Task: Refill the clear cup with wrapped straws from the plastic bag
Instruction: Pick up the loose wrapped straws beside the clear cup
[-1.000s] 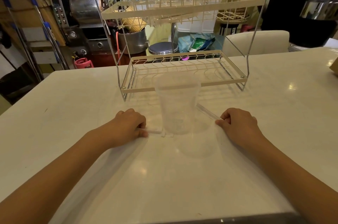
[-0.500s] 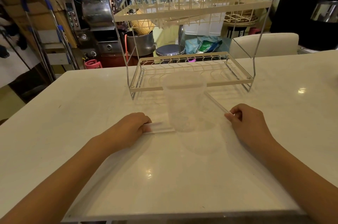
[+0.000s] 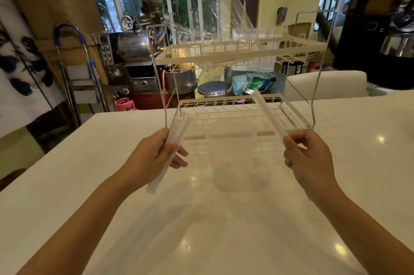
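My left hand [image 3: 154, 159] is raised above the white table and grips a paper-wrapped straw [image 3: 179, 132] that points up and away. My right hand [image 3: 310, 159] pinches the near end of a second wrapped straw [image 3: 268, 114], which slants up to the left. The clear cup [image 3: 238, 162] stands on the table between the hands. It shows only as a faint see-through outline. A crumpled clear plastic bag [image 3: 226, 19] with long thin straws lies on the upper tier of the wire rack [image 3: 224, 53].
The two-tier cream wire rack stands just beyond the cup, its lower shelf [image 3: 235, 110] at table level. The white table [image 3: 201, 230] stretches toward me. Behind it are metal machines [image 3: 134, 43], a stool [image 3: 215, 88] and a white chair back [image 3: 327, 84].
Both hands have lifted off the table, each taking a wrapped straw up with it. The straws lay flat beside the cup before. The view has tilted upward.
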